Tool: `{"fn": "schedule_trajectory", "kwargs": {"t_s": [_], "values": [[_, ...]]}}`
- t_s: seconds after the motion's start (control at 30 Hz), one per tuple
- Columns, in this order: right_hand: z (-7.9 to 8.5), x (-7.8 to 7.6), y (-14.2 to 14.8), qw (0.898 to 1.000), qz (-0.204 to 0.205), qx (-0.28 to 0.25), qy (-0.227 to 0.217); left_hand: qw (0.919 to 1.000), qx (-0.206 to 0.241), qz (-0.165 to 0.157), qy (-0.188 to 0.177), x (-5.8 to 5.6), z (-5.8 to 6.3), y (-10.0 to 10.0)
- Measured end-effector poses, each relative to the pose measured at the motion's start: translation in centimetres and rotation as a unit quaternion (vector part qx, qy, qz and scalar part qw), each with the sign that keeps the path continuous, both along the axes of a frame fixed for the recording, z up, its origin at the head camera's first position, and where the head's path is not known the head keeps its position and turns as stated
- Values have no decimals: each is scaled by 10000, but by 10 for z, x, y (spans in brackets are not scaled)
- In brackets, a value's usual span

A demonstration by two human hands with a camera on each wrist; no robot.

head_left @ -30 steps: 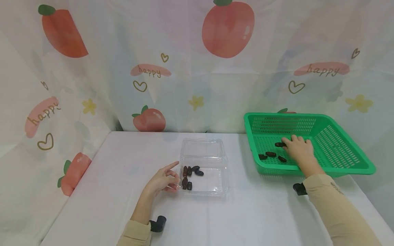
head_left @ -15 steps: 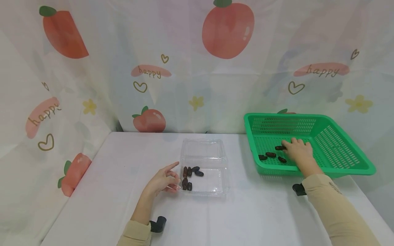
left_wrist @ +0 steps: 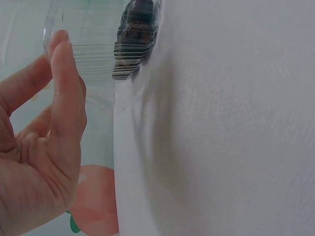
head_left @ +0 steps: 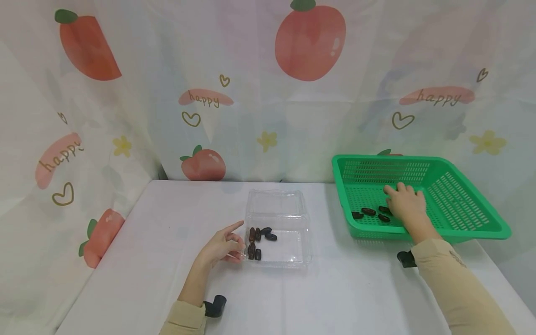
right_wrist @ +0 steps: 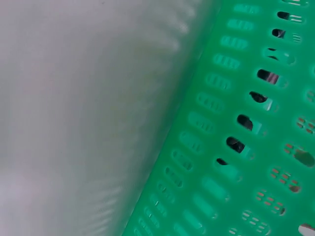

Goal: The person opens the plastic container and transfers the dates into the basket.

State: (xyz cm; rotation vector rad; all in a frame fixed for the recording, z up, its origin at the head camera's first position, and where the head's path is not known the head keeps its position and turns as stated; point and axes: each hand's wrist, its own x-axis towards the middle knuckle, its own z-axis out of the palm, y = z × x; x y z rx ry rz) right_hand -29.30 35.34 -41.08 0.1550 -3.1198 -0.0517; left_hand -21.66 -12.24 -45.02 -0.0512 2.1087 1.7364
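The left hand (head_left: pixel 219 246) touches the clear box (head_left: pixel 286 246) at its left edge, perhaps steadying it; any pinch is unclear. Well apart, the right hand (head_left: pixel 407 204) is inside the green basket (head_left: pixel 460 232), beside dark dates (head_left: pixel 368 211), its grip hidden. More dates (head_left: pixel 251 251) lie left inside the box.

Rear boundary: a pale printed sheet (head_left: pixel 247 42) hangs behind the white-covered table (head_left: pixel 335 288). Printed motifs — a large red fruit (head_left: pixel 310 44), a pink "happy" label (head_left: pixel 205 98), a gold heart outline (head_left: pixel 191 119) and a yellow flower (head_left: pixel 267 141). Left boundary: a matching side sheet (head_left: pixel 25 242), angled along the table edge. Illumination: diffuse — soft shadows on the tabletop.
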Motion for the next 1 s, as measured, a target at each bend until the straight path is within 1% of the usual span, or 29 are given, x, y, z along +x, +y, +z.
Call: {"fn": "schedule_trajectory", "kwargs": {"t_s": [0.1, 0.17, 0.23, 0.37, 0.47, 0.57, 0.67, 0.73, 0.83, 0.87, 0.97, 1.0], "values": [[1, 0, -2, 9986, -4, -169, 494, 10000, -2, 8, -12, 0, 1, 0], [2, -1, -4, 9972, 23, -233, 711, 10000, -21, 22, -11, 1, 1, 0], [3, -1, -8, 9961, 49, -266, 842, 10000, -30, 38, -10, 1, 2, 1], [9, 0, -18, 9950, 118, -324, 941, 10000, -35, 49, -22, 0, 1, 1], [15, 1, -31, 9920, 269, -419, 1158, 10000, -36, 28, -28, -1, 0, 0], [21, 5, -46, 9869, 529, -479, 1444, 10000, -23, 22, -35, -1, -1, 0], [27, 9, -64, 9803, 805, -541, 1722, 10000, 12, 25, -32, -1, -2, -1], [29, 11, -76, 9729, 1038, -585, 1981, 10000, 37, 24, -27, -1, -2, -1], [29, 14, -94, 9568, 1473, -597, 2436, 10000, 62, 10, -15, -1, -2, -1], [29, 14, -100, 9525, 1595, -601, 2524, 10000, 60, 9, -14, -1, -2, -1], [27, 17, -117, 9437, 1965, -624, 2588, 10000, 56, 6, -10, -1, -2, -1], [26, 18, -122, 9431, 2065, -646, 2523, 10000, 56, 3, -5, -1, -2, -1]]}}
